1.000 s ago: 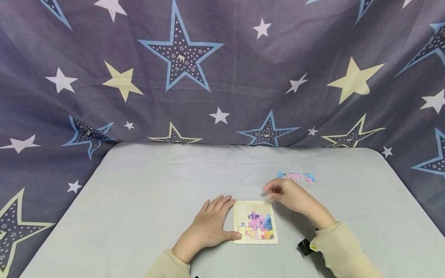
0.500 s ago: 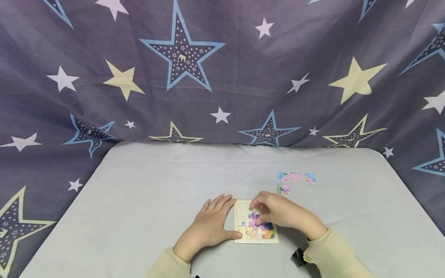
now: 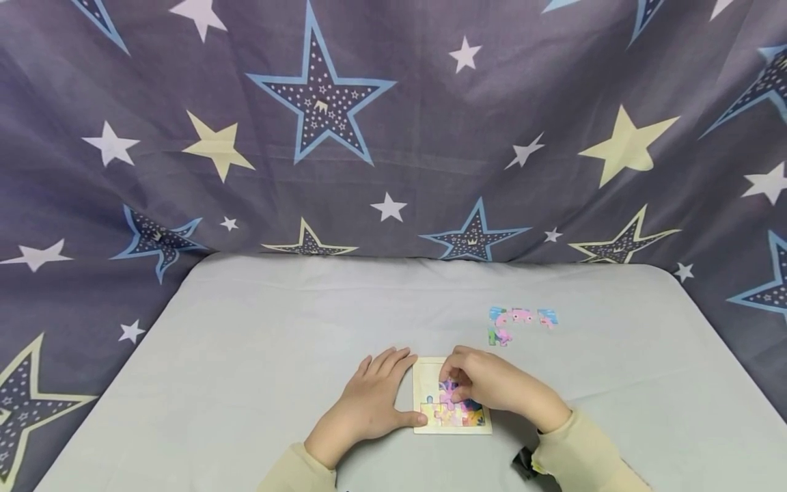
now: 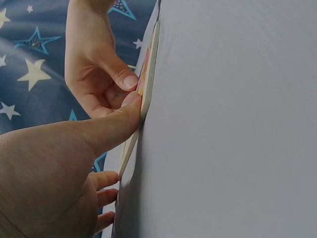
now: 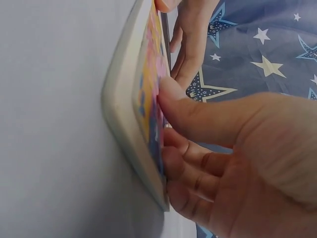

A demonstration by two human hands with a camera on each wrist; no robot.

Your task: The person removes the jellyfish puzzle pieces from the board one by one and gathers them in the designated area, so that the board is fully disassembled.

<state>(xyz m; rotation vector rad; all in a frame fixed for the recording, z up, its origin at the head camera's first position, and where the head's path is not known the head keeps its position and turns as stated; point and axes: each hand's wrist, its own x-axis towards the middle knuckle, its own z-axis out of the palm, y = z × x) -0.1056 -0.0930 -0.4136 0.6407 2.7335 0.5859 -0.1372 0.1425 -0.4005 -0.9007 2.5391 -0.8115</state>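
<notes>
A small square wooden jigsaw tray [image 3: 451, 430] lies on the light grey surface, its lower part filled with colourful pieces. My left hand [image 3: 375, 400] rests beside it with spread fingers. The left thumb [image 4: 131, 101] presses on the tray's rim, and the fingertips touch its left edge. Over the tray, my right hand [image 3: 492, 379] has its thumb and fingers curled down on a pink and purple puzzle piece [image 3: 447, 391], pinching it. In the right wrist view, the right thumb [image 5: 173, 91] touches the picture side. The fingers hide part of the tray's upper right.
Several loose puzzle pieces [image 3: 521, 316] with pink and blue print lie beyond the tray, to the right. A black object [image 3: 525, 465] sits at the right sleeve. A dark curtain [image 3: 393, 157] with stars hangs behind the grey surface [image 3: 277, 328].
My right hand has come down and left from above the tray's upper right corner onto the pieces inside, uncovering a loose piece behind. My left hand stays in place.
</notes>
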